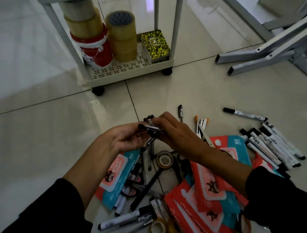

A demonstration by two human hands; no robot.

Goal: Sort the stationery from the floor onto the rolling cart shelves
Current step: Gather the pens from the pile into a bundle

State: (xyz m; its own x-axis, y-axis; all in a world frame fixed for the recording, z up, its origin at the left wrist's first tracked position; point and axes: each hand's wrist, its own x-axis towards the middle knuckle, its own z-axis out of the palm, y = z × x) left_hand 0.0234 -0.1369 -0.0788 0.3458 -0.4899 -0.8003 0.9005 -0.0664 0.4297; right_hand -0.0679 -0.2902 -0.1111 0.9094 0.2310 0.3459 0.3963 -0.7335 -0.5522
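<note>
While both hands hover above the floor pile [174,189], left hand [128,139] and right hand [176,131] fingers curl round a pen bundle [150,129], near the cart [132,75]

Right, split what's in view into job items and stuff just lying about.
Job:
bundle of pens held in left hand and right hand
markers on the floor
wipe packs
small tape rolls
scissors
rolling cart

Lying about:
folded metal table legs
</note>
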